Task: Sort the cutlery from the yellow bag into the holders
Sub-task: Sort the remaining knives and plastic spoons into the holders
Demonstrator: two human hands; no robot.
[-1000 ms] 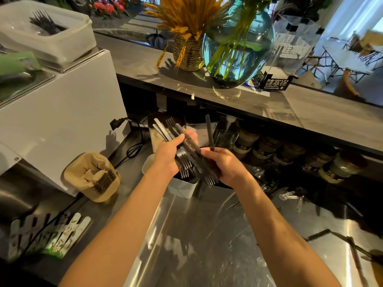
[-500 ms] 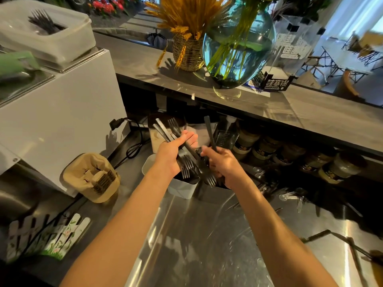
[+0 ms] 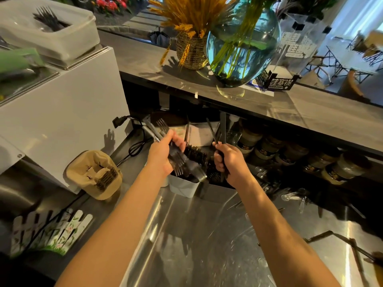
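My left hand (image 3: 163, 156) grips a bundle of dark forks (image 3: 178, 160), tines pointing down over a white holder (image 3: 183, 186) on the steel counter. Some fork ends stick up past my thumb. My right hand (image 3: 229, 162) is closed on two thin dark cutlery pieces (image 3: 220, 131) held upright, over a dark holder (image 3: 207, 162) filled with fork tines. The yellow-tan bag (image 3: 93, 175) lies open to the left with several forks inside.
A white appliance (image 3: 62, 121) stands at left with a tray of forks (image 3: 51, 30) on top. A glass vase (image 3: 242, 52) and wheat basket (image 3: 191, 50) sit on the raised ledge. Jars (image 3: 339, 170) line the shelf below. Clear plastic spoons (image 3: 294, 196) lie at right.
My hands have separated: the right hand pulled two pieces out of the bundle and moved right, while the left hand keeps the remaining forks over the white holder.
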